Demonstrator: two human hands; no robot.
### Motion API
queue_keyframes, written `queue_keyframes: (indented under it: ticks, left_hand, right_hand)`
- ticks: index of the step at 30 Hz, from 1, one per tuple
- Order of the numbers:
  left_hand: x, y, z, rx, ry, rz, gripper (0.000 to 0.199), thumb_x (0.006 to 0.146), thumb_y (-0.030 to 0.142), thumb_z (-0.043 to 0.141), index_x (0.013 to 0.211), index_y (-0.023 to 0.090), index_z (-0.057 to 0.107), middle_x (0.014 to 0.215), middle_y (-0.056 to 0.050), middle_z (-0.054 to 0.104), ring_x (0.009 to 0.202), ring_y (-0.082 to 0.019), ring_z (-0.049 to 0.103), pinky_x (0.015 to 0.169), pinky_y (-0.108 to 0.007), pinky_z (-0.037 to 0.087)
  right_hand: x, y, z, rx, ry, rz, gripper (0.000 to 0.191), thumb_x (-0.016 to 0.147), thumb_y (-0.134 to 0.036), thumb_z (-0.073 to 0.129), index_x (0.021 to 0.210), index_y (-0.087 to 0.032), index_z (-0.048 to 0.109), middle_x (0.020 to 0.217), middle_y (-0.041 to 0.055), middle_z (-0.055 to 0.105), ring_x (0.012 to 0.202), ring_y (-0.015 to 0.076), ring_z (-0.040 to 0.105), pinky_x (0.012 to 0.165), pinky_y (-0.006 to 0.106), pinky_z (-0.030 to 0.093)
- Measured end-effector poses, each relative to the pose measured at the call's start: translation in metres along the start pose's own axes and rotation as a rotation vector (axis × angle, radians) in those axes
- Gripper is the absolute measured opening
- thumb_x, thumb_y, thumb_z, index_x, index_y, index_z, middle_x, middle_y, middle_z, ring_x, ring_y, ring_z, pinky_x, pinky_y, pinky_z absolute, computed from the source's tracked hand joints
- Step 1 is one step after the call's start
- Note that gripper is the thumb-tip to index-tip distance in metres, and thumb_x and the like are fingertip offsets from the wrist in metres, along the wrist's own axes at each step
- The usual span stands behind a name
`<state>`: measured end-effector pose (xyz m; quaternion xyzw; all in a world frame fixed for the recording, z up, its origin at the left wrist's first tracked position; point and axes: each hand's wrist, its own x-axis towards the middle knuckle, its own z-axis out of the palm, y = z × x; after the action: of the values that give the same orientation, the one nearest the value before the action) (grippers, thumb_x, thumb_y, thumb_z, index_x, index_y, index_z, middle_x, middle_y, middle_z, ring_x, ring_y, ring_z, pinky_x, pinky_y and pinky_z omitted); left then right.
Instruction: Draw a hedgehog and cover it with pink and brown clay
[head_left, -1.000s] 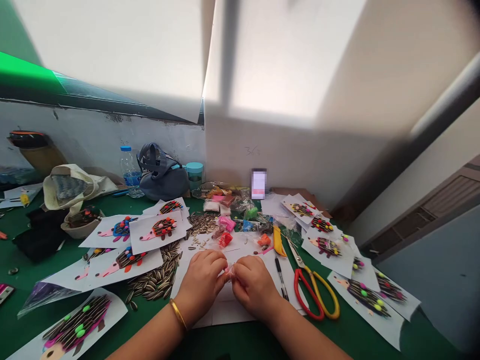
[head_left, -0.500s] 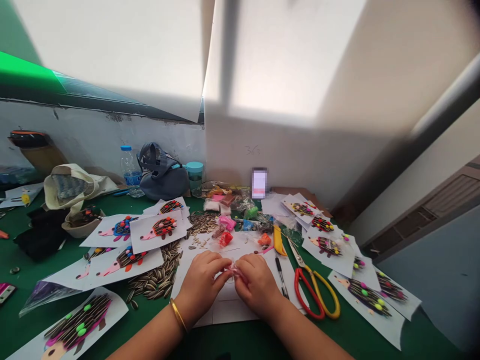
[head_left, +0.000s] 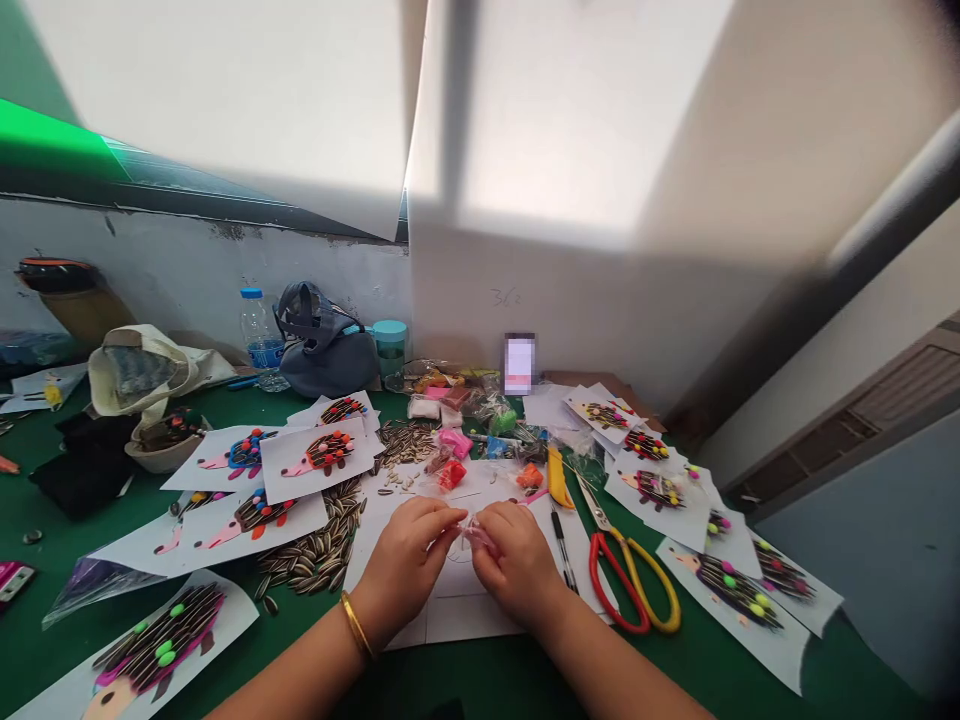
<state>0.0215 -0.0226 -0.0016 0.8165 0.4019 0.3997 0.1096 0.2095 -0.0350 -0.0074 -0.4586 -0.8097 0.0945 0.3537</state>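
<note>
Above a white sheet of paper [head_left: 457,617], both hands grip a small clear plastic packet with something pink inside, likely modelling clay [head_left: 477,537]. The fingertips of my left hand [head_left: 409,560] pinch its left edge. My right hand [head_left: 517,562] has its fingers closed around the other side, hiding part of it. Faint pencil lines show on the sheet below. Just beyond the hands lie a red clay packet [head_left: 451,474] and an orange lump [head_left: 532,477]. A black pen [head_left: 561,550] rests right of my right hand.
Red-and-yellow-handled scissors [head_left: 634,580] and a yellow utility knife [head_left: 558,478] lie to the right. Sunflower seeds [head_left: 319,550] are heaped on the left. Hedgehog pictures [head_left: 315,462] spread along both sides. A phone [head_left: 519,363] leans on the back board beside a bag [head_left: 326,345].
My hands have shifted slightly, and a little more of the pink packet shows between the fingers. The objects on the table stay where they were.
</note>
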Motion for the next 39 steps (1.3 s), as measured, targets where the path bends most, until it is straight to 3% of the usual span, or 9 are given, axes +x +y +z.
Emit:
queue_keyframes:
  ticks: [6,12,16,20,24,27,32,36,39]
  left_hand:
    - [0.002,-0.002,-0.004,0.048,-0.016,-0.044,0.010,0.089,0.030,0.063,0.089,0.023,0.069,0.081,-0.003,0.070,0.079,-0.020,0.063,0.073,-0.033,0.049]
    - [0.003,0.002,-0.005,0.042,-0.018,-0.113,0.023,0.085,0.035,0.068,0.071,0.020,0.057,0.071,0.000,0.062,0.070,-0.018,0.057,0.064,-0.030,0.046]
    - [0.002,-0.001,-0.004,0.003,0.024,-0.063,0.009,0.089,0.030,0.063,0.087,0.022,0.065,0.081,-0.002,0.068,0.079,-0.019,0.062,0.072,-0.032,0.050]
    - [0.001,-0.006,-0.003,-0.021,0.065,-0.032,0.019,0.095,0.023,0.052,0.106,0.023,0.067,0.098,-0.004,0.073,0.091,-0.019,0.066,0.081,-0.033,0.052]
    - [0.002,-0.006,-0.007,0.017,0.046,-0.110,0.018,0.093,0.033,0.057,0.087,0.022,0.070,0.082,-0.003,0.073,0.078,-0.019,0.067,0.071,-0.031,0.053]
    - [0.003,-0.006,-0.009,0.008,0.059,-0.156,0.020,0.091,0.036,0.059,0.080,0.022,0.068,0.078,-0.002,0.070,0.074,-0.018,0.065,0.068,-0.030,0.053]
    - [0.004,-0.009,-0.007,-0.046,0.136,-0.120,0.014,0.091,0.027,0.059,0.100,0.024,0.069,0.097,-0.005,0.071,0.093,-0.021,0.065,0.083,-0.036,0.053]
    - [0.003,-0.009,-0.007,-0.059,0.067,-0.128,0.014,0.093,0.031,0.057,0.094,0.024,0.069,0.091,-0.004,0.072,0.087,-0.020,0.066,0.079,-0.034,0.054]
    - [0.003,-0.007,-0.007,-0.064,0.049,-0.139,0.013,0.090,0.034,0.061,0.089,0.024,0.068,0.084,-0.003,0.071,0.081,-0.019,0.065,0.075,-0.033,0.054]
  right_hand:
    - [0.000,0.002,0.001,0.024,0.015,0.009,0.008,0.085,-0.017,0.050,0.087,-0.020,0.058,0.083,0.0038,0.060,0.080,0.0197,0.052,0.073,0.032,0.036]
    - [-0.001,0.000,0.003,0.040,0.010,-0.025,0.007,0.082,-0.017,0.050,0.083,-0.020,0.056,0.080,0.0033,0.059,0.078,0.0193,0.052,0.072,0.032,0.036]
    - [0.000,0.001,0.002,0.045,0.019,-0.013,0.008,0.085,-0.017,0.049,0.082,-0.020,0.056,0.080,0.0035,0.059,0.078,0.0193,0.052,0.072,0.032,0.036]
    - [0.001,0.000,0.002,0.043,0.009,-0.006,0.007,0.084,-0.017,0.050,0.080,-0.020,0.055,0.080,0.0031,0.059,0.078,0.0187,0.051,0.072,0.032,0.037]
    - [0.001,0.001,0.001,0.045,0.025,0.016,0.009,0.087,-0.018,0.049,0.081,-0.020,0.056,0.079,0.0028,0.059,0.077,0.0186,0.052,0.072,0.031,0.038]
    - [0.002,0.012,-0.002,0.013,0.085,0.047,0.011,0.089,-0.021,0.048,0.086,-0.020,0.059,0.082,0.0043,0.060,0.080,0.0200,0.053,0.074,0.033,0.040]
    - [0.005,0.051,-0.016,-0.289,0.222,0.150,0.031,0.089,-0.033,0.051,0.114,-0.018,0.060,0.108,0.0127,0.063,0.104,0.0291,0.054,0.090,0.043,0.039]
    - [0.005,0.079,-0.026,-0.500,0.200,0.292,0.023,0.091,-0.024,0.048,0.105,-0.020,0.066,0.104,0.0122,0.067,0.096,0.0285,0.057,0.090,0.047,0.037]
    - [0.004,0.087,-0.025,-0.540,0.155,0.338,0.025,0.083,-0.016,0.053,0.102,-0.020,0.068,0.110,0.0130,0.067,0.106,0.0319,0.056,0.097,0.054,0.032]
